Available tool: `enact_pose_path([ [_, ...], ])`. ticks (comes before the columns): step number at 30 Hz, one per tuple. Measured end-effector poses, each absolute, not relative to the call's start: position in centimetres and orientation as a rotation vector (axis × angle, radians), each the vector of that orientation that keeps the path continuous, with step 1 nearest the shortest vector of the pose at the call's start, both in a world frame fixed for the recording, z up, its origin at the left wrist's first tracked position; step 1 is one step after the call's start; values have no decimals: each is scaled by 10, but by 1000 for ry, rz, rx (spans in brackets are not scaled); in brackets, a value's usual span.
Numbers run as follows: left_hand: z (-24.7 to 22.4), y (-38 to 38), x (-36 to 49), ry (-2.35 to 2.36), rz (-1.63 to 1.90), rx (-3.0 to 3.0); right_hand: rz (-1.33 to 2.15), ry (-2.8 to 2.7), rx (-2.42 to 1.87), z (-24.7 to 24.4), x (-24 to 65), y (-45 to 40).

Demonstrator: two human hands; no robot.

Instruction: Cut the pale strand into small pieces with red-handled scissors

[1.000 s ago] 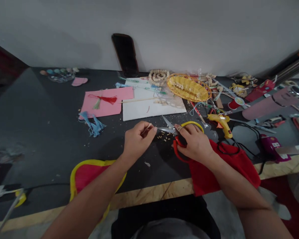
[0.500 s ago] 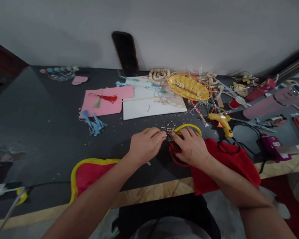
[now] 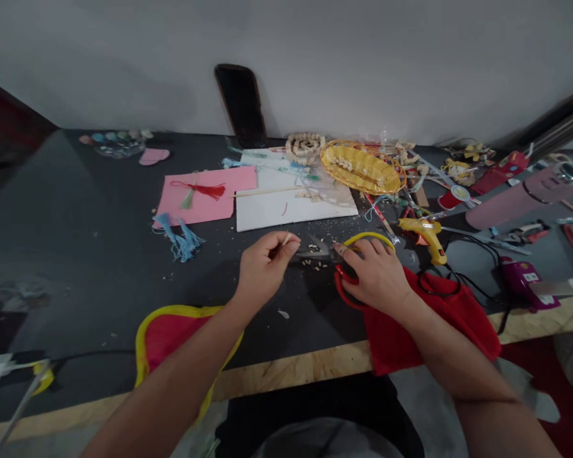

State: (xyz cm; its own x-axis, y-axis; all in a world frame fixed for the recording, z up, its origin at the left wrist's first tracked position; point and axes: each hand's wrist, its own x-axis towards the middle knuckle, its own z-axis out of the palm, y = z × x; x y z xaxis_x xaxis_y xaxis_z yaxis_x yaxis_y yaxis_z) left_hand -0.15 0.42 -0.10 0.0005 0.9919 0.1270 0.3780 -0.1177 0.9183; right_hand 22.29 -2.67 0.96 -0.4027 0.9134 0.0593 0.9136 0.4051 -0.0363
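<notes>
My left hand (image 3: pixel 267 264) pinches a small pale piece (image 3: pixel 287 239) between thumb and fingertips; what it is made of is too small to tell. To its right, my right hand (image 3: pixel 375 273) is closed round scissors (image 3: pixel 370 235) with yellow and red handles. The blades point left toward my left hand and stand apart. Small pale bits (image 3: pixel 315 263) lie scattered on the dark table beneath and around the blades. Under my right wrist is a red cloth (image 3: pixel 430 321).
Behind the hands lie a white board (image 3: pixel 286 213), pink paper (image 3: pixel 172 197) with tassels, and a yellow basket (image 3: pixel 363 166). A glue gun (image 3: pixel 427 236), thread spool (image 3: pixel 453 197) and pink bottle (image 3: pixel 520 200) stand or lie right. A phone (image 3: pixel 243 105) leans on the wall.
My left hand has drawn back left, away from my right hand. My right hand and the scissors have shifted slightly right, and the blades now show. More pale bits are visible.
</notes>
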Motion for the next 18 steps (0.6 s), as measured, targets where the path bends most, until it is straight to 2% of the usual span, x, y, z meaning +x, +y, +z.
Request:
enact_pose_path([
  [3, 1, 9, 0, 1226, 1194, 998, 75, -2417, -1718, 1, 231, -19],
  [6, 3, 11, 3, 1061, 1170, 739, 224, -2252, -1670, -5, 236, -13],
  [11, 6, 8, 8, 960, 1067, 575, 460, -2186, -1407, -2, 225, -19],
  [18, 7, 2, 14, 958, 1009, 546, 278, -2345, -1401, -4, 211, -28],
])
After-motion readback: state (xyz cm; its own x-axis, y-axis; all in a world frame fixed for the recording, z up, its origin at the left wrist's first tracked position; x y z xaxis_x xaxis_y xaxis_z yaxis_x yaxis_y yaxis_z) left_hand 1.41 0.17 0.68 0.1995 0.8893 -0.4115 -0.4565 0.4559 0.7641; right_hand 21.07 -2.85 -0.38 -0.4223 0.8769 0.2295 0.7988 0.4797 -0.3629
